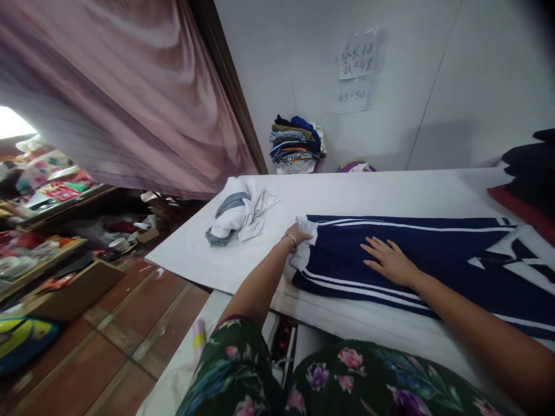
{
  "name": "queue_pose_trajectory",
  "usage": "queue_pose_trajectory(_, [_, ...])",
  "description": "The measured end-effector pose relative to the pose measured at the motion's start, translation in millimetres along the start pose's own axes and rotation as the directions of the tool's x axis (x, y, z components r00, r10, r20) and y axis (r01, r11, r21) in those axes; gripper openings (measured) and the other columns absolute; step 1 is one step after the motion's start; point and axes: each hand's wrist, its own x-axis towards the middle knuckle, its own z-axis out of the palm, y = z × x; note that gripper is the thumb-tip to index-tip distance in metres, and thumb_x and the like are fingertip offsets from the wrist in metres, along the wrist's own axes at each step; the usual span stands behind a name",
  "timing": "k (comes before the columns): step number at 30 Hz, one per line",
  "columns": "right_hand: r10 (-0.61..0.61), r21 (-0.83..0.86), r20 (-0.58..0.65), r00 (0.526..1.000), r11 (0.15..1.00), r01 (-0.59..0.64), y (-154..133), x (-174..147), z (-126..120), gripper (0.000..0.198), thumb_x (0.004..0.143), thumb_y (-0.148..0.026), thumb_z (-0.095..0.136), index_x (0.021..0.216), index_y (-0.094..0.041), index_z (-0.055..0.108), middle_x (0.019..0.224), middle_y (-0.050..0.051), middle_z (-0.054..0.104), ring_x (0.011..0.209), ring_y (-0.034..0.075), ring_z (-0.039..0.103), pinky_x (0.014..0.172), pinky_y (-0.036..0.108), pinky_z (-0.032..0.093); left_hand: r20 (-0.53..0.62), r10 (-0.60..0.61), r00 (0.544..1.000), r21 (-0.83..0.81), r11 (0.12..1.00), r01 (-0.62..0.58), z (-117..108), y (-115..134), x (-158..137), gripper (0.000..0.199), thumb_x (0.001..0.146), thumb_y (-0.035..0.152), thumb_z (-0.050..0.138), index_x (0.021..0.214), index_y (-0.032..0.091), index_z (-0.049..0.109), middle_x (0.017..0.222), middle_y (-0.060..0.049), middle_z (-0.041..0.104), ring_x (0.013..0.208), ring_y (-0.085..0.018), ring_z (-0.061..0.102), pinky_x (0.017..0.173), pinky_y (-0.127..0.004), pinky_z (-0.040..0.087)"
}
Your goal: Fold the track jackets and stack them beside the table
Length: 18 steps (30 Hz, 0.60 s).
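Observation:
A navy garment (338,248) with double white stripes along both long edges lies stretched flat on the white table (390,193). My left hand (298,233) is closed on the whitish band at its left end, with some fingers hidden. My right hand (391,264) rests palm down on the navy cloth, fingers spread. Toward the right end, a white and black piece of cloth (526,257) lies on the garment; I cannot tell whether it is part of it. Left of my left hand sits a crumpled white and grey-blue garment (236,216).
A stack of folded clothes (297,144) stands by the back wall, with a purple bundle (356,166) beside it. Dark and red folded cloth (529,179) is piled at the right edge. A pink curtain (143,98) hangs at left, above boxes (73,289) on the tiled floor.

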Motion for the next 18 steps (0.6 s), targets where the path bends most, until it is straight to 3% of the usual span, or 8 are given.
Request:
queue_pose_trajectory(4, [0.022,0.052,0.045,0.999,0.998,-0.024,-1,4,-8,0.067,0.090,-0.063,0.030,0.144,-0.026,0.039,0.152,0.010,0.028,0.142,0.028,0.021,0.113,0.056,0.013,-0.041,0.142,0.989,0.001,0.990,-0.142,-15,24,5,0.075,0.066,0.026,0.077,0.135,0.020,0.048,0.131,-0.009,0.058,0.117,-0.024,0.056,0.099,-0.031,0.042])
queue_pose_trajectory(7, [0.042,0.099,0.000,0.999,0.994,-0.042,-5,15,-24,0.066,0.090,-0.062,0.030,0.145,-0.026,0.037,0.153,0.010,0.027,0.142,0.029,0.020,0.112,0.057,0.013,-0.132,0.270,0.954,0.054,0.963,-0.265,-49,52,25,0.075,0.069,0.026,0.076,0.137,0.023,0.046,0.132,-0.005,0.058,0.119,-0.021,0.054,0.101,-0.028,0.039])
queue_pose_trajectory(9, [0.053,0.106,-0.068,0.996,0.993,-0.046,-7,25,-35,0.064,0.091,-0.061,0.029,0.145,-0.028,0.037,0.153,0.009,0.028,0.142,0.029,0.020,0.112,0.058,0.014,-0.184,0.303,0.935,0.124,0.951,-0.284,-72,67,43,0.076,0.069,0.027,0.076,0.138,0.024,0.044,0.133,-0.005,0.057,0.121,-0.021,0.053,0.102,-0.027,0.038])
queue_pose_trajectory(13, [0.122,0.067,-0.118,0.985,0.991,-0.115,-2,36,-37,0.063,0.091,-0.060,0.030,0.144,-0.027,0.039,0.152,0.011,0.030,0.142,0.031,0.020,0.110,0.060,0.015,-0.181,0.124,0.976,0.255,0.964,-0.075,-85,58,70,0.076,0.072,0.029,0.072,0.141,0.022,0.040,0.138,-0.008,0.052,0.124,-0.022,0.051,0.100,-0.026,0.040])
queue_pose_trajectory(15, [0.141,0.043,-0.087,0.986,0.990,-0.138,4,34,-25,0.062,0.091,-0.059,0.031,0.142,-0.026,0.042,0.151,0.012,0.032,0.141,0.032,0.023,0.109,0.060,0.017,-0.165,0.011,0.986,0.286,0.958,0.037,-75,37,72,0.074,0.072,0.029,0.071,0.139,0.016,0.042,0.136,-0.014,0.053,0.124,-0.025,0.052,0.097,-0.029,0.042])
queue_pose_trajectory(18, [0.127,0.013,-0.100,0.987,0.992,-0.126,13,28,-6,0.060,0.091,-0.058,0.032,0.141,-0.028,0.044,0.150,0.010,0.033,0.140,0.030,0.026,0.111,0.057,0.017,-0.174,-0.060,0.983,0.304,0.946,0.112,-55,6,67,0.067,0.076,0.033,0.066,0.136,0.011,0.044,0.129,-0.019,0.057,0.119,-0.029,0.055,0.093,-0.034,0.046])
